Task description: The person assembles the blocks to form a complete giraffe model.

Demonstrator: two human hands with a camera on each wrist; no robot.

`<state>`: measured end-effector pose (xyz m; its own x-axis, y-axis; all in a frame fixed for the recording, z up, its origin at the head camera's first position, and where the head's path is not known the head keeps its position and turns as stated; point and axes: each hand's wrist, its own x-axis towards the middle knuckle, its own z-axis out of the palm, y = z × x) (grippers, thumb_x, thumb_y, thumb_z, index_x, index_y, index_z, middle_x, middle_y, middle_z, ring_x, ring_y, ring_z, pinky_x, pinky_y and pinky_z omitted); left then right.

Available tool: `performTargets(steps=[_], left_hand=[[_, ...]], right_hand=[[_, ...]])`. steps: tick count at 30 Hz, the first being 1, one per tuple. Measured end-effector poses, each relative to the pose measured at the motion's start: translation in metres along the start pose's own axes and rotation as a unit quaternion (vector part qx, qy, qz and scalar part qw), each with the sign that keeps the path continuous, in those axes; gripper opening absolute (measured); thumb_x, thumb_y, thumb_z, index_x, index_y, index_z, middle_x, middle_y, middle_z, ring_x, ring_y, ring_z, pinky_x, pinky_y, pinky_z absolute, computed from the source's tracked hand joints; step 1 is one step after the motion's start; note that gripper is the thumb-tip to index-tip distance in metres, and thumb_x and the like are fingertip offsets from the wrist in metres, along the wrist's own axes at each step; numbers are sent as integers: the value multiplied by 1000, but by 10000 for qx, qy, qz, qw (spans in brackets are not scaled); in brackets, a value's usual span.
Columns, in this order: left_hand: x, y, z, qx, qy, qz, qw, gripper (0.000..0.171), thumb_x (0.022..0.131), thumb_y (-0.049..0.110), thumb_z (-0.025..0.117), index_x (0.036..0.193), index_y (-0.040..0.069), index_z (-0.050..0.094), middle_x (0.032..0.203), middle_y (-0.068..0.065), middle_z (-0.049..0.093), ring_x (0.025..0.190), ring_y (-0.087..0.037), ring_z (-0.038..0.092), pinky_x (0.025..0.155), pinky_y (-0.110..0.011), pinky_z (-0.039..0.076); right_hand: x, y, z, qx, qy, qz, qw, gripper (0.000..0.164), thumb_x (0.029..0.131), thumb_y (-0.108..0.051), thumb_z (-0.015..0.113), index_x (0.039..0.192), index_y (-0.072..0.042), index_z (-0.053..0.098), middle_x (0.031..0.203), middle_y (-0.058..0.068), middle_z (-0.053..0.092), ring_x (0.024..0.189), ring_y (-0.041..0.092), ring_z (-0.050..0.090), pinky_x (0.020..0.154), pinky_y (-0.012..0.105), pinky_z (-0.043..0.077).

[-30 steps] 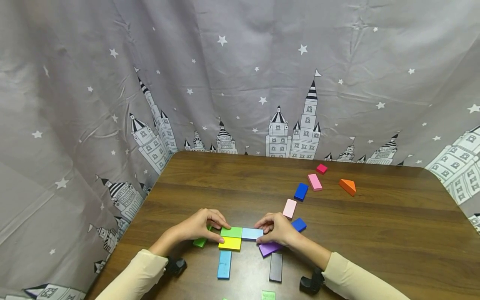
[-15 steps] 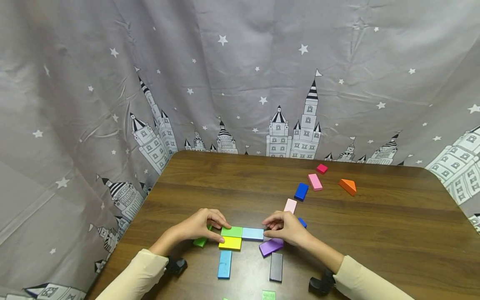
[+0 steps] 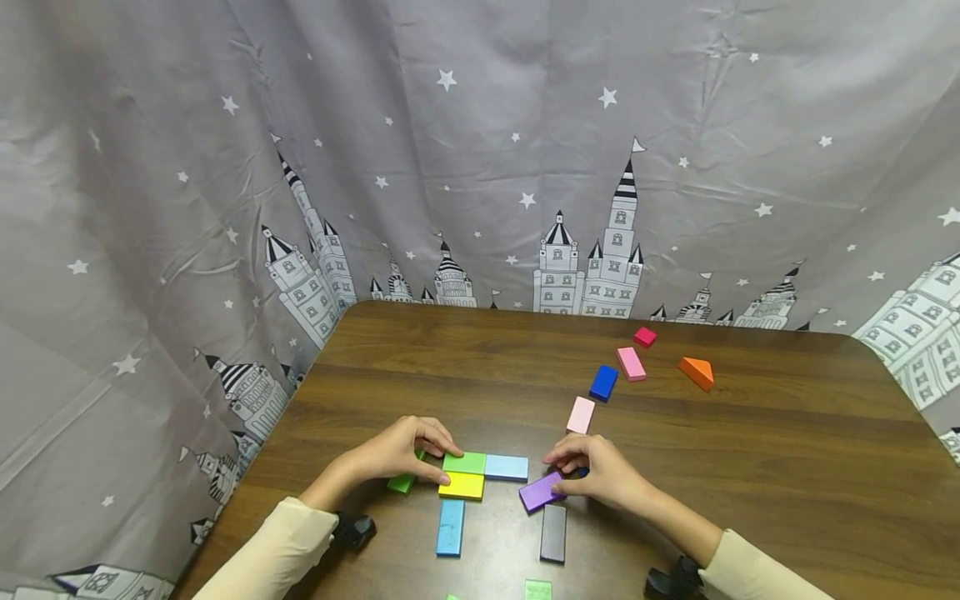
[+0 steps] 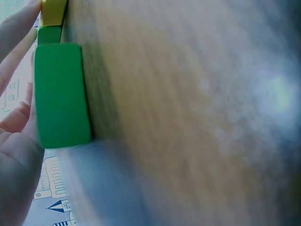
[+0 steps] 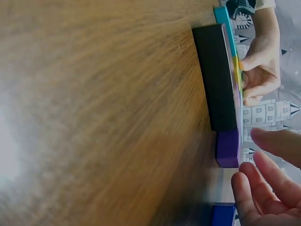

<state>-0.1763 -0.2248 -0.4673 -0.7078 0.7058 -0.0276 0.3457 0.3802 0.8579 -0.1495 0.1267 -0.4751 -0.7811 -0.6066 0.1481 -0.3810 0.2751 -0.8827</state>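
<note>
Blue block peeks past right hand.

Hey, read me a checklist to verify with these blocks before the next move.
1. Left hand holds the light green rectangular block and yellow rectangular block: ok, pinched together.
2. Light blue rectangular block meets the light green block end to end: ok.
3. Purple rectangular block squared with the light blue block: not ok, it lies slanted.
4. Right hand touches the purple block: cannot tell.
5. Orange triangular block clear of both hands: ok.
</note>
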Motion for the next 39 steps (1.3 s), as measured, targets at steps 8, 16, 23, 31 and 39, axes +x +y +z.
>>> performTargets(steps=[8,16,23,31,39], left_hand=[[0,-1,0,28,15,-1,10000,34,80,11,85,111,0,75,107,-8,66,101,-22,63,88,-33,55],[0,-2,0,22,1,4,10000,34,80,12,85,111,0,75,108,-8,66,101,-22,63,88,-32,55],[0,-3,0,24,-6,7,10000,34,80,11,85,111,0,75,107,-7,66,100,-20,63,88,-31,55],[1,-2,0,39,-17,78,10000,34,79,9,85,110,-2,75,107,-8,66,100,-19,63,87,-32,55],[0,-1,0,38,8,25,10000,34,80,10,85,111,-1,75,107,-8,66,99,-20,63,87,-32,55]], right_hand=[[-5,-4,2,-60,-176,-26,9998,34,74,10,82,105,12,69,105,17,68,97,25,65,84,36,56],[-9,-5,9,-208,6,-73,9998,33,71,16,80,102,13,69,104,16,65,95,23,64,82,34,57],[-11,-5,14,-310,125,-85,9994,32,72,16,80,101,11,70,101,14,65,92,20,65,81,32,57],[-11,-5,15,-246,105,-41,9996,31,71,15,82,99,10,71,100,14,64,89,19,66,78,30,58],[-11,-3,21,-473,243,-230,9983,32,67,13,84,96,7,73,94,7,63,80,10,64,71,26,57]])
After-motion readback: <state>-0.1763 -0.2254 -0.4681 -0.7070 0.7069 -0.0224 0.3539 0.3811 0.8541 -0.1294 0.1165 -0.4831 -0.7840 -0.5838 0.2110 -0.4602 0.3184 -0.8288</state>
